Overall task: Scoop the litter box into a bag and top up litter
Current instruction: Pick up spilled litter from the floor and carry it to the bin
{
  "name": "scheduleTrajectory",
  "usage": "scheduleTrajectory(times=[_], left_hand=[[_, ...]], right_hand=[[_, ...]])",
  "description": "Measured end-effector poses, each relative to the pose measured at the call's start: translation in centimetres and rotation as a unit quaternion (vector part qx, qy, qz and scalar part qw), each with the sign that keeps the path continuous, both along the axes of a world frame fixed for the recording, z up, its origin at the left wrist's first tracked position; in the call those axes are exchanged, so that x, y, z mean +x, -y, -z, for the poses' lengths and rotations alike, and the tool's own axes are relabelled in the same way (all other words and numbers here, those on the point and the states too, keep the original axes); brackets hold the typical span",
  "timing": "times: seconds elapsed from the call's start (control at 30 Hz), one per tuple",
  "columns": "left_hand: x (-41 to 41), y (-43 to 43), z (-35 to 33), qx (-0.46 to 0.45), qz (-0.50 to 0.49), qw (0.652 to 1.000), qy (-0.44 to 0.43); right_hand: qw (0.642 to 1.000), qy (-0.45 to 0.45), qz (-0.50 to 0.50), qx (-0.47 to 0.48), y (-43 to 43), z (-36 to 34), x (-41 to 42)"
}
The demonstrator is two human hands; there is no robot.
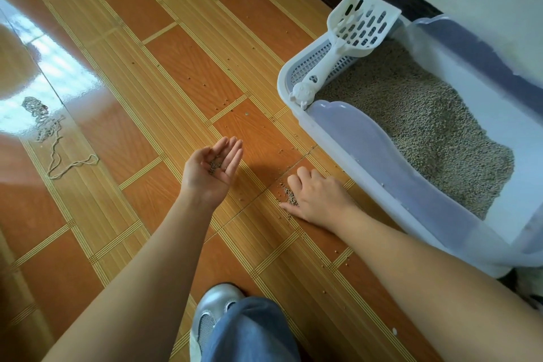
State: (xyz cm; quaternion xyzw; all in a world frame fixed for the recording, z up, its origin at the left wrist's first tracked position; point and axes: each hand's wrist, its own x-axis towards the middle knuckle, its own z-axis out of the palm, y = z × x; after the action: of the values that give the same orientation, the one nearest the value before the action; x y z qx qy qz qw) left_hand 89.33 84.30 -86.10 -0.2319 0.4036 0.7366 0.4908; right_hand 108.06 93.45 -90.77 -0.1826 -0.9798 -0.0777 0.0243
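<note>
A white and lavender litter box stands on the tiled floor at the right, filled with grey-beige litter. A white slotted scoop rests across its far corner on a grated step. My left hand is held palm up above the floor, cupping a few litter pellets. My right hand lies palm down on the floor beside the box, its fingers curled against a small pile of spilled litter.
Loose pellets are scattered over the orange tiles in front of the box. A tangle of string lies on the floor at the left. My shoe and jeans leg are at the bottom. A wall runs behind the box.
</note>
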Motion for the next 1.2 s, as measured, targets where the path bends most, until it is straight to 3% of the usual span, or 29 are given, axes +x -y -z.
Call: scheduleTrajectory(times=[0.57, 0.83, 0.93, 1.0, 1.03, 1.07, 1.13, 1.2], left_hand=[[-0.8, -0.9, 0.7, -0.011, 0.003, 1.000, 0.002], [-0.5, -0.9, 0.4, -0.001, 0.008, 1.000, 0.000], [-0.6, -0.6, 0.3, 0.008, -0.003, 1.000, 0.004], [-0.8, -0.4, 0.0, 0.016, -0.009, 1.000, 0.003], [-0.9, -0.4, -0.1, 0.019, -0.014, 1.000, 0.003], [-1.0, -0.4, -0.3, 0.022, -0.018, 1.000, 0.003], [-1.2, -0.5, -0.7, 0.027, -0.027, 0.999, 0.001], [-1.4, -0.6, -1.2, 0.036, -0.035, 0.999, -0.004]], right_hand=[[1.000, 0.026, -0.001, -0.005, 0.3, 1.1, -1.5], [0.993, 0.068, 0.029, -0.096, 0.9, -1.0, -2.2], [0.972, 0.109, 0.091, -0.186, 0.7, -1.6, -2.6], [0.924, 0.067, 0.194, -0.322, 0.4, -2.3, -3.1], [0.873, 0.023, 0.253, -0.417, 0.2, -2.8, -3.4], [0.794, -0.034, 0.304, -0.526, -0.2, -3.1, -3.7], [0.593, -0.143, 0.354, -0.709, -0.8, -4.0, -4.2], [0.406, -0.210, 0.344, -0.820, -1.2, -5.3, -4.4]])
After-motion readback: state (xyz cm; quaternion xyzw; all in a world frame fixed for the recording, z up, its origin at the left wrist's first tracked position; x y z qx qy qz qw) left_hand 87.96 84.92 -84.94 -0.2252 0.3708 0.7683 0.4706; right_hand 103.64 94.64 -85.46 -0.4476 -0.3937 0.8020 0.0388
